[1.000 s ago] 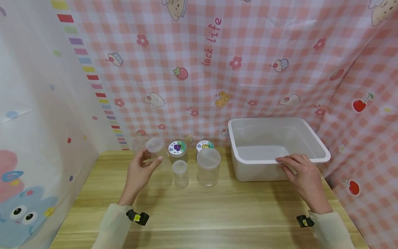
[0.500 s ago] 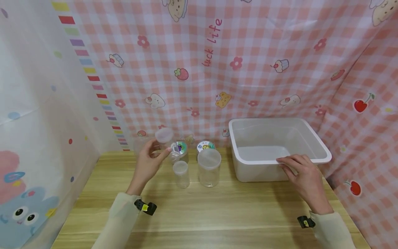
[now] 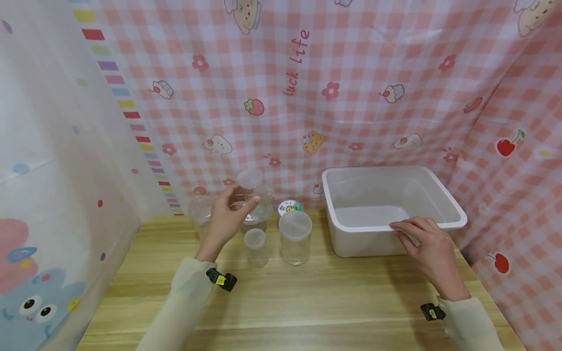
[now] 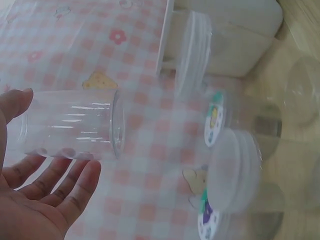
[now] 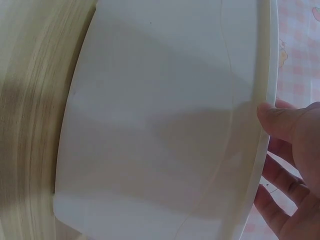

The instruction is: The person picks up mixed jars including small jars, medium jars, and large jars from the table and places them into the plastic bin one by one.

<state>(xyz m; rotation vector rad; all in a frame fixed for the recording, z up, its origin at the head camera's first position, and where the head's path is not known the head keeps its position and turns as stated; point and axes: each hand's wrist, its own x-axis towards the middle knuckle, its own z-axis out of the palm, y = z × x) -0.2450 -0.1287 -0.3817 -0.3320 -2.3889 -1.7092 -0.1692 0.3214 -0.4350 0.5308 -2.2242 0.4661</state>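
Observation:
My left hand holds a clear plastic jar with a whitish lid, raised off the table with thumb on one side and fingers on the other. Behind and below it, partly hidden, stands a jar with a printed lid. Closer in front are a small clear jar and a wider clear jar, both with frosted lids. Another printed-lid jar stands at the back. My right hand grips the near rim of a white plastic tub, thumb and fingers on either side.
Left of the left hand, another clear jar is partly covered by that hand. The wooden table meets a pink checked cloth behind the jars and tub. A white patterned cloth hangs along the left side.
My left hand has lifted the clear jar and carried it rightward, across in front of the purple-printed lid. The right hand and the tub have stayed in place.

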